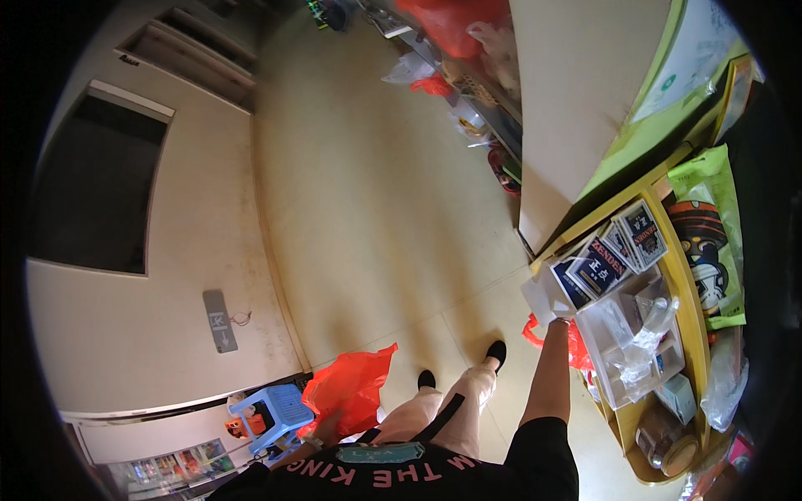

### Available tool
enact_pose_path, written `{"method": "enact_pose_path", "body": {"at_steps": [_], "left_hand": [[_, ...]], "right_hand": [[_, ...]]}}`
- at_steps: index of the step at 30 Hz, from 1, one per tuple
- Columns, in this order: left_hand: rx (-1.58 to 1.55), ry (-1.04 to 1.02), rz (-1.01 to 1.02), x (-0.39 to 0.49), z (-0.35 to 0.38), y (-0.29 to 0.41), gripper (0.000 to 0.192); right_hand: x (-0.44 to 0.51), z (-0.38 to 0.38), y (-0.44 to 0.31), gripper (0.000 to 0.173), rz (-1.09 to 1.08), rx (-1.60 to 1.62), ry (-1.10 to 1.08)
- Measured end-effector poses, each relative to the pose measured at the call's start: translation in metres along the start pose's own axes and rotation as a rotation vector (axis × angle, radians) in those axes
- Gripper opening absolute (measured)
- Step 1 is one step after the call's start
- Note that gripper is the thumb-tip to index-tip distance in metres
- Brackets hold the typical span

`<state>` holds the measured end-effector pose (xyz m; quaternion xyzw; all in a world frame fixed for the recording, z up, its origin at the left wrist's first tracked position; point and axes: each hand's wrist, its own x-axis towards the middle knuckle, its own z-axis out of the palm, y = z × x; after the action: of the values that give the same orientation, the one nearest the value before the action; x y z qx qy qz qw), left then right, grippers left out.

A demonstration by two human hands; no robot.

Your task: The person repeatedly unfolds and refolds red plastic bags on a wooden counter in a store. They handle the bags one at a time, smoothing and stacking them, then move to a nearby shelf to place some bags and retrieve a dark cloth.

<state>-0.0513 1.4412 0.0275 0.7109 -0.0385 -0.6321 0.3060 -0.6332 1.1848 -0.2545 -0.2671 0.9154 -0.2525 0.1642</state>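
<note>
A red plastic bag (354, 388) hangs spread out at my left side, and my left hand (327, 428) holds it near its lower part. Shadow blurs the fingers there. My right forearm (550, 376) reaches forward to the yellow wooden shelf (680, 275). The right hand itself is mostly hidden by a pale box (546, 294) at the shelf's near edge, so its grip does not show. Close to that wrist are a clear plastic organizer (604, 363), several dark blue card boxes (595, 269) marked ZENDEN, and another red plastic bag (579, 347).
A blue plastic stool (285, 407) stands at the lower left, beside a pale wall (213, 232). Bags and goods line a low rack (495, 119) ahead on the right. A jar (664, 441) and a green packet (711, 238) are on the right.
</note>
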Motion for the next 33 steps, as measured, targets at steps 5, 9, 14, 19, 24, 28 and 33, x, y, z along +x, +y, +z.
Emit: {"method": "enact_pose_path", "body": {"at_steps": [5, 9, 14, 19, 24, 28, 33], "left_hand": [[0.045, -0.093, -0.105, 0.006, 0.016, 0.013, 0.052], [0.106, -0.165, -0.131, 0.010, 0.028, 0.029, 0.052], [0.234, -0.241, -0.159, 0.024, 0.036, 0.056, 0.052], [0.289, -0.314, -0.145, 0.037, 0.039, 0.075, 0.052], [0.199, -0.361, -0.145, 0.047, 0.033, 0.082, 0.052], [0.487, -0.435, 0.037, 0.038, 0.022, 0.086, 0.049], [0.473, -0.155, -0.059, -0.001, 0.036, 0.079, 0.047]], "right_hand": [[-0.023, -0.020, 0.006, 0.023, -0.081, -0.095, -0.020], [-0.034, -0.038, -0.012, 0.021, -0.130, -0.093, -0.026], [-0.054, -0.058, -0.052, 0.022, -0.020, 0.470, 0.359], [-0.082, -0.077, -0.063, 0.062, 0.209, 0.607, 0.148], [-0.059, -0.068, -0.051, 0.035, -0.161, 0.407, 0.644], [-0.014, -0.049, -0.037, 0.022, -0.093, -0.045, 0.298], [0.015, -0.022, -0.042, 0.020, -0.112, 0.335, 0.411]]}}
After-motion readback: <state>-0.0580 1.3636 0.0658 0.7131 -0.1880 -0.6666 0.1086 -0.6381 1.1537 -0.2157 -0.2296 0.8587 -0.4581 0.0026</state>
